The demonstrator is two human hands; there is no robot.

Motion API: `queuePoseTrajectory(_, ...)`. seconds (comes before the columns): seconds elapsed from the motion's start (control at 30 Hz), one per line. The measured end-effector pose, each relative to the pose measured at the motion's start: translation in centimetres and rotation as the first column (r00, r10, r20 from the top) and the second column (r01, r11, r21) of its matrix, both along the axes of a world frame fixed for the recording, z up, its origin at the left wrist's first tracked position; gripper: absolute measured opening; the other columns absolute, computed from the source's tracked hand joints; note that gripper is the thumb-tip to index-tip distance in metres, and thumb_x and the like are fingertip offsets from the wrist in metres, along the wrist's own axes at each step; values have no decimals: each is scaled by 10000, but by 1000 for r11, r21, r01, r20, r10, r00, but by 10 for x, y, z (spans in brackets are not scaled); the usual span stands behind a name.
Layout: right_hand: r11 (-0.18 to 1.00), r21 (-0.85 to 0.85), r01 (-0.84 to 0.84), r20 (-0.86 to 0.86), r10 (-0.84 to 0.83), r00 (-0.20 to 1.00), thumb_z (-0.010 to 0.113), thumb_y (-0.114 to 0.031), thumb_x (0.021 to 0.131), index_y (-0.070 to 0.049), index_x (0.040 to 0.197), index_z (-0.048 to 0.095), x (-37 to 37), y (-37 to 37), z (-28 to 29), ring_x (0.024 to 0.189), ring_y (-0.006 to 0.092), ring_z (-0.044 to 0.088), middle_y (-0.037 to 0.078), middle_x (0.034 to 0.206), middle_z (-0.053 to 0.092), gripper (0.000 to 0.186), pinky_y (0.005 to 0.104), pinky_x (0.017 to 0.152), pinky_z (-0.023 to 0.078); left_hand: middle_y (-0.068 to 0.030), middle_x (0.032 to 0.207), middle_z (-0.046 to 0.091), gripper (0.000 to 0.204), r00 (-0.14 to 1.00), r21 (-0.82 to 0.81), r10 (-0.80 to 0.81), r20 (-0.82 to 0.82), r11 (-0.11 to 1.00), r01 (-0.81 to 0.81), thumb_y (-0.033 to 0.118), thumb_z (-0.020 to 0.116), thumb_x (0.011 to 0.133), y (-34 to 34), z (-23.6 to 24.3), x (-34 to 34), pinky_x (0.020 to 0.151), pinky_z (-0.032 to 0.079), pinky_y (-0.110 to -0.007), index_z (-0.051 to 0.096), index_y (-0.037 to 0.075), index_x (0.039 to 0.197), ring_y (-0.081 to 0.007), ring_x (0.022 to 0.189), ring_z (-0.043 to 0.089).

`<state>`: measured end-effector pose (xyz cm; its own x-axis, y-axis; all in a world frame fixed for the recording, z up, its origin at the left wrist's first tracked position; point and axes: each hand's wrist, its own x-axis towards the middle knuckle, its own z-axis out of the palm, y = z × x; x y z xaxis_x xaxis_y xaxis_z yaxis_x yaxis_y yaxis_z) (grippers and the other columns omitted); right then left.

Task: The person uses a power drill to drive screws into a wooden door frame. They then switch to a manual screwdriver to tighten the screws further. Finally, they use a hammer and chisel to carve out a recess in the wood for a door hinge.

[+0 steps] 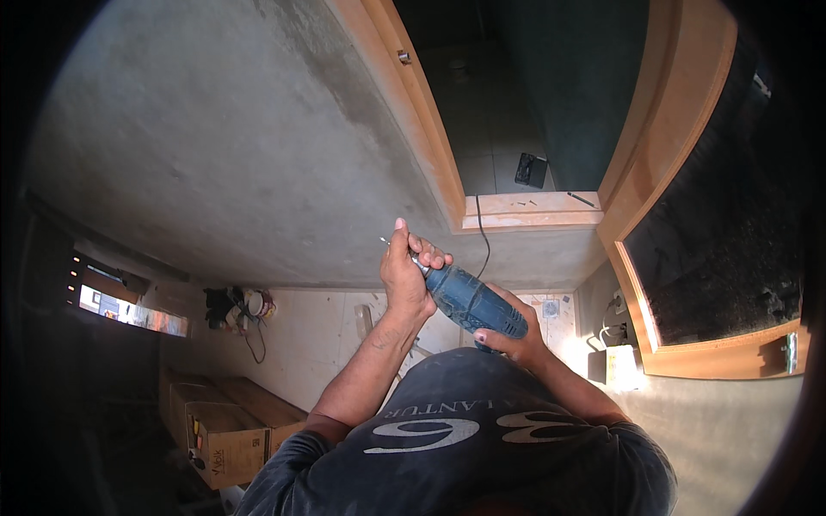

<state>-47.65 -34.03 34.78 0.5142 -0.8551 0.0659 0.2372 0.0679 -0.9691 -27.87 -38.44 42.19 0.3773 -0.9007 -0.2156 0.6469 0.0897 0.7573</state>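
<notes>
Grey plaster covers the wall (215, 129) at far left, beside a wooden frame (422, 129); pale floor tiles (301, 331) lie below, cardboard boxes (228, 439) at near left. Centrally, we hold a scuffed blue drill (471, 301), vented at its rear, bit (384, 241) pointing far left: our left hand (404, 271) curls around its front, our right hand (516, 335) grips its rear.

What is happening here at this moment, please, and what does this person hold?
A person holds a blue drill with both hands, beside a wooden window frame. The left hand is around its front end, where a thin bit shows past the fingers; the right hand holds the rear. A dark cord crosses the sill, where small pieces lie. I cannot tell whether the drill is running.
</notes>
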Motion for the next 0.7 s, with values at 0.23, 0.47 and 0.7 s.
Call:
queuePoseTrajectory(0.23, 1000, -2, 8, 12, -8, 1000, 817, -187, 828, 11, 1452, 525, 4, -1, -4, 1145, 169, 622, 119, 1258, 660, 717, 330, 1024, 475, 9, 595, 416, 429, 1000, 1, -5, -14, 1000, 5, 424, 590, 1061, -1, -4, 5, 659, 509, -372, 434, 165, 757, -146, 539, 461)
queuePoseTrajectory(0.47, 998, 49, -30, 3, 30, 1000, 839, -220, 783, 61, 1492, 461, 5, -6, -3, 1136, 178, 627, 129, 1281, 646, 851, 327, 1004, 498, 12, 593, 414, 416, 1000, 17, 16, 12, 1000, -16, 403, 607, 1055, 0, 0, 5, 660, 514, -371, 435, 166, 759, -144, 540, 471)
queuePoseTrajectory(0.7, 964, -264, 20, -108, -50, 993, 854, -162, 809, 19, 1501, 479, 9, -4, -8, 1132, 182, 659, 151, 1276, 673, 808, 330, 998, 502, -14, 641, 484, 374, 996, 2, 37, 83, 999, -37, 362, 633, 1057, -1, -8, 9, 663, 554, -381, 461, 139, 811, -165, 569, 534)
